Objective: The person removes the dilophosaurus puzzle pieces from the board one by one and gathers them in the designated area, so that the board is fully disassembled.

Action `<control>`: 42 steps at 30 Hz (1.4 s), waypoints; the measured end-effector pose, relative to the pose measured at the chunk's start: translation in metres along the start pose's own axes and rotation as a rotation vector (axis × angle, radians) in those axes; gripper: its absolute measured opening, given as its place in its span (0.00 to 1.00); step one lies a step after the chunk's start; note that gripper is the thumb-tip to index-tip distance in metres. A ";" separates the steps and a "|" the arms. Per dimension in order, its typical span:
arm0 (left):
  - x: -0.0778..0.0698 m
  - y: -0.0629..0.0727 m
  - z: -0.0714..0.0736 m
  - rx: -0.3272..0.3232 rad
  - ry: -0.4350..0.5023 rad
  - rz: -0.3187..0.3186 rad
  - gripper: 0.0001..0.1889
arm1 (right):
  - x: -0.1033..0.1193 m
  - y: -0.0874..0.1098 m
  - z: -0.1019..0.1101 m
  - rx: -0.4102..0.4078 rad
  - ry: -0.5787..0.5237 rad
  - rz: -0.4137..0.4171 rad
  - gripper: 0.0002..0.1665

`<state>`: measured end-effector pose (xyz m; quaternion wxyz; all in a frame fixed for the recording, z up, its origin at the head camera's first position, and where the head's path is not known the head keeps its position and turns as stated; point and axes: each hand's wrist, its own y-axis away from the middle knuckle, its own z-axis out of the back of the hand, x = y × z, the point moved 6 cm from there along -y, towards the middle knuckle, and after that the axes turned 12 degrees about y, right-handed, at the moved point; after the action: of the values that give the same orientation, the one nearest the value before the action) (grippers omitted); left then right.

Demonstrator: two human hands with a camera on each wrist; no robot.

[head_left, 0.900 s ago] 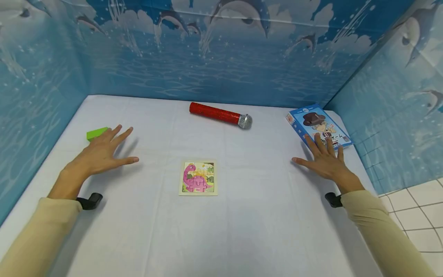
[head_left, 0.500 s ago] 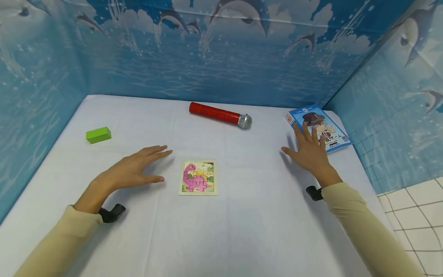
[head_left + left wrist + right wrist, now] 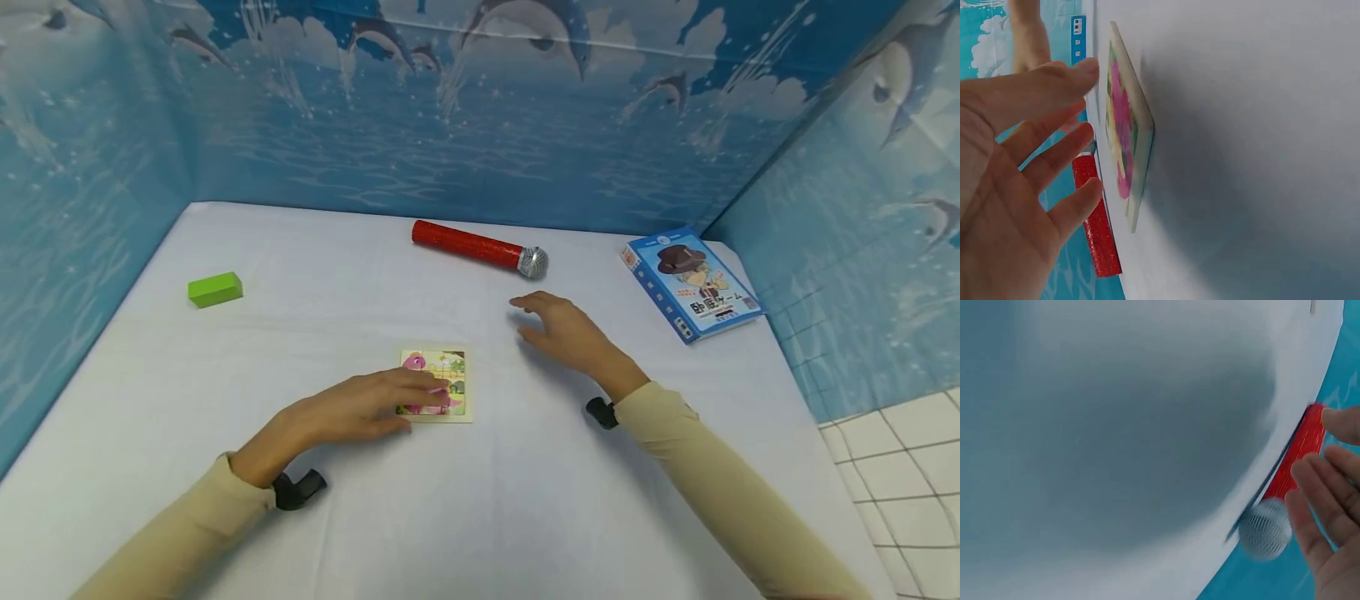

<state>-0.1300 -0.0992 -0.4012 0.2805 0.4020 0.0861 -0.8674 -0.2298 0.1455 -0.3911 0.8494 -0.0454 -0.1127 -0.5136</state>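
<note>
A small jigsaw puzzle [image 3: 454, 363] with a pink dinosaur lies flat in its pale frame near the middle of the table. My left hand [image 3: 360, 408] hovers over the puzzle's left half, fingers loosely extended, covering part of the picture. In the left wrist view the fingers stand apart from the puzzle [image 3: 1124, 125] and hold nothing. My right hand [image 3: 566, 333] is up and to the right of the puzzle, below the head of a red microphone [image 3: 468, 243]. Its relaxed fingers overlap the microphone [image 3: 1300, 450] in the right wrist view, and it too holds nothing.
A green block [image 3: 215, 289] lies at the left of the white table [image 3: 480, 517]. A blue game box [image 3: 693, 283] sits at the back right corner. Dolphin-print curtains [image 3: 450, 150] stand behind and along both sides; white tiles [image 3: 900, 467] show at the right.
My left hand has moved right from beside the green block to over the puzzle. My right hand has moved left, away from the game box. The objects have stayed in place.
</note>
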 end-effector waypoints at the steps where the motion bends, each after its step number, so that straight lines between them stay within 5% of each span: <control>1: 0.001 0.000 -0.002 0.012 0.013 -0.002 0.27 | 0.010 -0.004 -0.002 0.003 -0.016 0.036 0.28; 7: 0.005 -0.002 -0.009 0.049 0.013 0.005 0.28 | 0.058 -0.026 -0.017 0.025 -0.132 0.210 0.22; 18: 0.003 -0.001 -0.007 0.028 -0.067 -0.008 0.27 | 0.105 -0.043 -0.038 0.107 -0.225 0.305 0.20; 25: 0.003 0.005 0.006 -0.028 -0.130 0.008 0.24 | 0.114 -0.046 -0.046 0.148 -0.149 0.308 0.21; 31: 0.013 0.016 0.015 -0.085 -0.168 0.082 0.21 | 0.117 -0.046 -0.049 0.155 -0.126 0.323 0.20; 42: 0.021 0.020 0.011 -0.168 -0.273 0.133 0.16 | 0.121 -0.050 -0.051 0.140 -0.102 0.328 0.17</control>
<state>-0.1372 -0.1287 -0.4082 0.3789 0.2603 0.0925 -0.8832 -0.2121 0.0080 -0.4139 0.9160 -0.0299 -0.1824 -0.3560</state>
